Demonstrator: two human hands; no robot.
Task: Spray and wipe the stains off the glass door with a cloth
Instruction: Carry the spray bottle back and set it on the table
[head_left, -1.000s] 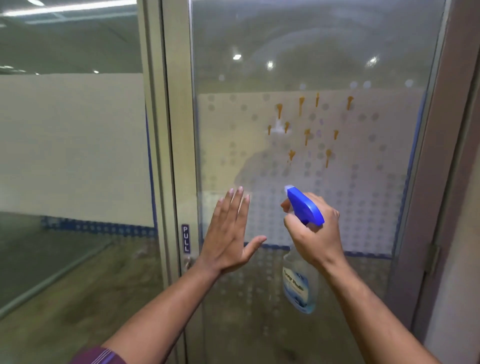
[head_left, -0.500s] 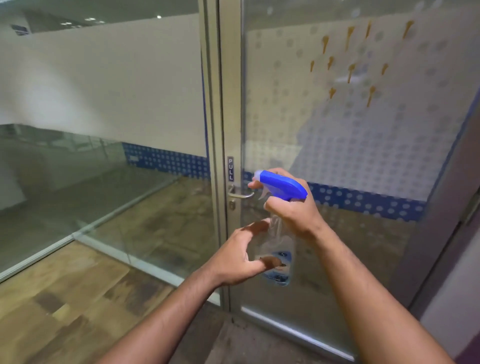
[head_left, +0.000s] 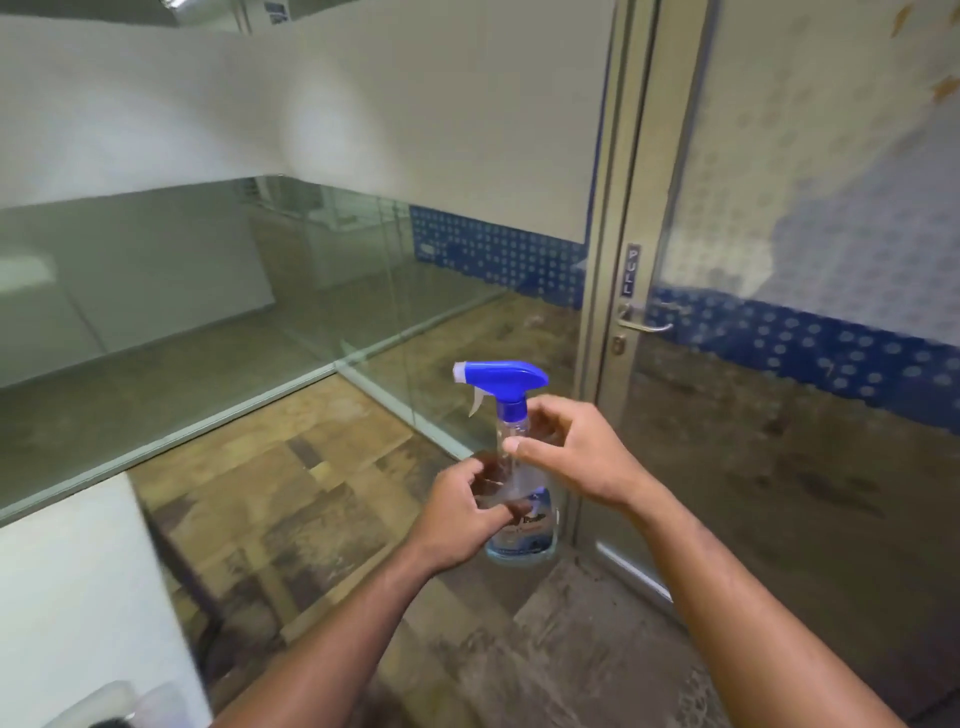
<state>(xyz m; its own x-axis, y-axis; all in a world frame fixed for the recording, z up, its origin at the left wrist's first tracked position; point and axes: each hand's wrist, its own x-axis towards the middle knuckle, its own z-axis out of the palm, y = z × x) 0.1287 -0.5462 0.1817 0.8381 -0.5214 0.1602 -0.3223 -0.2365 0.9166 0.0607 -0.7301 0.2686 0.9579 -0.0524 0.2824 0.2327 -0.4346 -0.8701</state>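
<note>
A clear spray bottle (head_left: 501, 375) with a blue trigger head stands upright in front of me, its nozzle pointing left. My left hand (head_left: 465, 512) is closed around the bottle's body. My right hand (head_left: 574, 457) sits beside the bottle's neck with loosely spread fingers, the thumb tip touching the plastic. The glass door (head_left: 779, 441) fills the right side, with a dotted frosted film and a blue band. Orange stains (head_left: 943, 88) show at the door's top right edge. No cloth is in sight.
The door's metal frame carries a PULL label (head_left: 631, 270) and a lever handle (head_left: 647, 325). A glass partition (head_left: 208, 312) with a white frosted band runs along the left. A white block (head_left: 78, 597) stands at the lower left. The floor below is mottled brown.
My view dropped and swung left, away from the stains. My left hand left the glass and took the bottle's body. My right hand slid off the trigger head down to the neck.
</note>
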